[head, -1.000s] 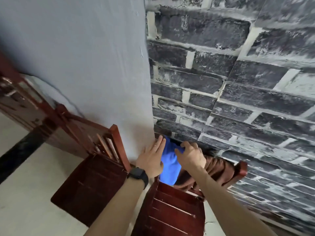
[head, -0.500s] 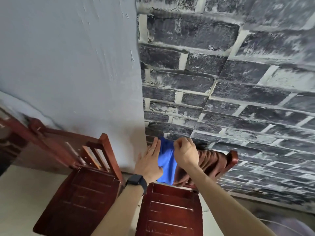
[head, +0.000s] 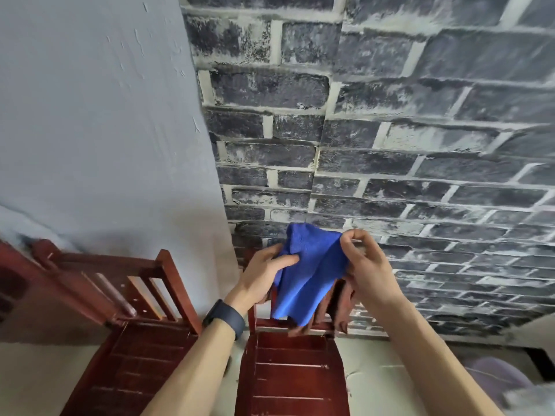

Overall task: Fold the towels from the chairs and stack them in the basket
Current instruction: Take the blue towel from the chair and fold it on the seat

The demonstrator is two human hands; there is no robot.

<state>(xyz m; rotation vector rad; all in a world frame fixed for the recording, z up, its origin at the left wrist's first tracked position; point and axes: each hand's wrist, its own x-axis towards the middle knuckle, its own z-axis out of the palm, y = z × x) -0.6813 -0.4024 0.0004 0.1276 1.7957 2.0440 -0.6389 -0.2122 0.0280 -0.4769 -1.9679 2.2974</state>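
In the head view, low in the centre of the frame, a bright blue fabric towel (head: 309, 274) hangs between both hands above the back of a dark red slatted wooden chair (head: 292, 370). The left hand (head: 264, 274), a black wristband (head: 223, 318) on its wrist, pinches the towel's left edge between thumb and curled fingers. The right hand (head: 365, 265) pinches the upper right corner. A second red wooden chair (head: 132, 355) stands at lower left. A brown cloth (head: 342, 304) drapes behind the towel. No writing is legible.

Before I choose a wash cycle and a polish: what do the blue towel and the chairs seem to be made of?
The blue towel looks like soft microfibre or terry: matte, fine nap, limp folds between both hands. The chair under it looks like solid wood with glossy reddish-brown varnish: slatted seat, sheen, pale chips at the edges.
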